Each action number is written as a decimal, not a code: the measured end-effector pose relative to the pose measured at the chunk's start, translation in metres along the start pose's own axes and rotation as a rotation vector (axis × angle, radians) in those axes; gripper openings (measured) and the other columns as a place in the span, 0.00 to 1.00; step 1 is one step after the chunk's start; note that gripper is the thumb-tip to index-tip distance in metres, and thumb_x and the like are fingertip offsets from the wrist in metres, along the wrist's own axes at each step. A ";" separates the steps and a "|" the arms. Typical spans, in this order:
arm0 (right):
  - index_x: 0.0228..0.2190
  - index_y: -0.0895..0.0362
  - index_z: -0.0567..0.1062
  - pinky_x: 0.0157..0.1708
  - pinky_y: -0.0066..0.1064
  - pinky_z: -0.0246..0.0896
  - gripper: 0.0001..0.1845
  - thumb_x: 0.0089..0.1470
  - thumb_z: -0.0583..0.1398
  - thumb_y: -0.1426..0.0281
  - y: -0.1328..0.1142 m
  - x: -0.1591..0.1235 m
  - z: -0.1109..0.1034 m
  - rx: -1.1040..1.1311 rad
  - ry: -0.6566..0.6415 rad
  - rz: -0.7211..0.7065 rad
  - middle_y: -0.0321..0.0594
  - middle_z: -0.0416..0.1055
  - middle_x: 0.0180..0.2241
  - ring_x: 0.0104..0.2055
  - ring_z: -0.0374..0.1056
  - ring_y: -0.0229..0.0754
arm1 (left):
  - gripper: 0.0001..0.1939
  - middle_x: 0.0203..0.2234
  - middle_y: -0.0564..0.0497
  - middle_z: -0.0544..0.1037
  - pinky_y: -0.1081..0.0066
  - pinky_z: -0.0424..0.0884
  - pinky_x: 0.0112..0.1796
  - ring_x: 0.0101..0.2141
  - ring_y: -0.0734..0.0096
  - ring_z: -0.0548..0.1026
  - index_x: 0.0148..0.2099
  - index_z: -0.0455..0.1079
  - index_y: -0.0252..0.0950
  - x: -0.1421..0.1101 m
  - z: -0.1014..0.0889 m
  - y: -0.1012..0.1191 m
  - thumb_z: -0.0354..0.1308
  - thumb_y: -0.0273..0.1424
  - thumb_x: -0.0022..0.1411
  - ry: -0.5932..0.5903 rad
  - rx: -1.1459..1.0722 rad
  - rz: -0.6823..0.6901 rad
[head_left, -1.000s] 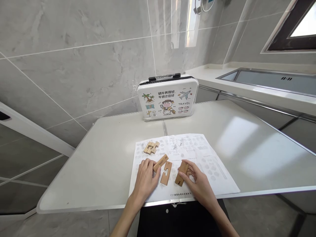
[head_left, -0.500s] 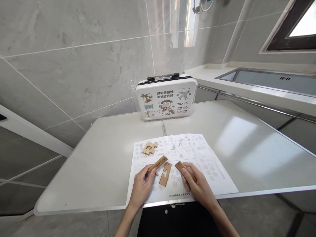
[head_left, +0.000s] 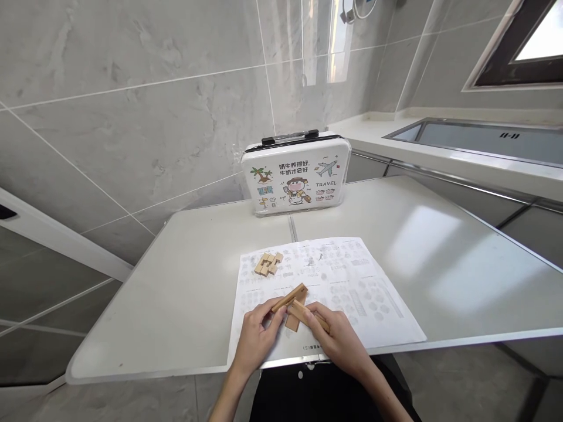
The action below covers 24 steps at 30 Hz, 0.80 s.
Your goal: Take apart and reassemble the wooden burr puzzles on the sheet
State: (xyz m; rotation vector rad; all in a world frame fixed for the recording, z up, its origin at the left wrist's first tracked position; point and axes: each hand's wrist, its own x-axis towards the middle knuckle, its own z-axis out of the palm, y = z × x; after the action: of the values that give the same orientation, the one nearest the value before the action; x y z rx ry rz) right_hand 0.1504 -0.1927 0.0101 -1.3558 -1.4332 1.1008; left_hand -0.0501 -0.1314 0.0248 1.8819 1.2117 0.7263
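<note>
My left hand (head_left: 259, 331) is closed on a flat wooden puzzle piece (head_left: 290, 296), held slanting up to the right. In my right hand (head_left: 336, 334) I grip a second wooden puzzle piece (head_left: 308, 314), its tip pointing left. The two held pieces meet or overlap in front of me; I cannot tell whether they touch. Below them a third wooden piece (head_left: 292, 323) lies on the printed sheet (head_left: 365, 328), mostly covered by the held ones. Farther back on the sheet sits a cluster of small pale wooden blocks (head_left: 268, 264).
A white folding table (head_left: 176, 293) bears the sheet near its front edge. At its back stands a white cartoon-printed case (head_left: 299, 176) wrapped in clear plastic, against a grey tiled wall (head_left: 153, 117). To the right runs a counter (head_left: 365, 126) with a sink (head_left: 475, 140).
My right hand has moved left with its wooden piece, up to the one in my left hand. The left piece has shifted slightly right, and the lying piece is now mostly covered.
</note>
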 end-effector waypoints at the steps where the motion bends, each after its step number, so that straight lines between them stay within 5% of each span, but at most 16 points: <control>1: 0.44 0.54 0.78 0.23 0.30 0.47 0.23 0.71 0.50 0.53 0.000 -0.001 0.000 -0.006 -0.006 0.001 0.35 0.70 0.23 0.20 0.56 0.38 | 0.17 0.48 0.50 0.85 0.62 0.78 0.48 0.46 0.60 0.82 0.58 0.78 0.47 0.000 0.000 0.000 0.56 0.42 0.73 -0.006 0.010 0.016; 12: 0.37 0.54 0.76 0.22 0.29 0.45 0.25 0.71 0.50 0.50 0.005 -0.002 -0.001 0.056 0.025 0.046 0.30 0.58 0.19 0.20 0.53 0.38 | 0.18 0.49 0.52 0.84 0.63 0.79 0.48 0.47 0.62 0.82 0.63 0.75 0.52 -0.004 0.000 -0.004 0.57 0.38 0.74 -0.023 0.089 0.176; 24: 0.35 0.54 0.74 0.22 0.29 0.46 0.24 0.70 0.50 0.49 0.007 -0.001 0.003 0.093 0.077 0.073 0.30 0.59 0.19 0.20 0.53 0.37 | 0.20 0.31 0.52 0.84 0.67 0.72 0.36 0.30 0.69 0.79 0.66 0.71 0.43 -0.005 0.006 -0.011 0.55 0.35 0.76 0.006 0.290 0.382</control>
State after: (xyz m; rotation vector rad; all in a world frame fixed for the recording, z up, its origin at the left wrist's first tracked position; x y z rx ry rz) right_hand 0.1492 -0.1941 0.0026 -1.3780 -1.2705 1.1358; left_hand -0.0526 -0.1351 0.0125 2.3932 1.0124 0.7869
